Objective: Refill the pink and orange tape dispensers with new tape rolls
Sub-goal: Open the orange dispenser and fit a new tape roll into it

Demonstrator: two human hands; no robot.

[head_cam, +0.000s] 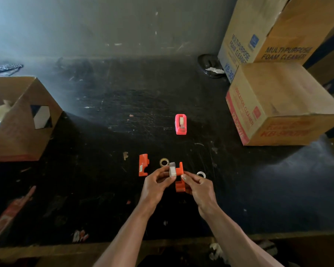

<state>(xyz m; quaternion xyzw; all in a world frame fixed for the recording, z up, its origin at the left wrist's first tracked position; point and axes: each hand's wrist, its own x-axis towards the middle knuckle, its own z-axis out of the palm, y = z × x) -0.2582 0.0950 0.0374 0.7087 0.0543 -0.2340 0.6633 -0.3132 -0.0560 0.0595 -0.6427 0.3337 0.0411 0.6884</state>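
The pink tape dispenser (180, 124) stands upright on the dark table with a tape roll seated in it. Just above the table, my right hand (200, 189) grips one orange dispenser half (179, 180). My left hand (156, 182) pinches a whitish tape roll (172, 171) against that half. The other orange dispenser half (143, 165) lies flat on the table to the left. Behind my left fingers lies a yellowish tape core (164, 162). A clear tape ring (201, 174) rests beyond my right hand.
An open cardboard box (25, 120) holding pale material sits at the left. Stacked cleaner cartons (278, 105) stand at the right, with a dark dish (210, 66) behind them. A red label (14, 209) lies near the table's front left edge.
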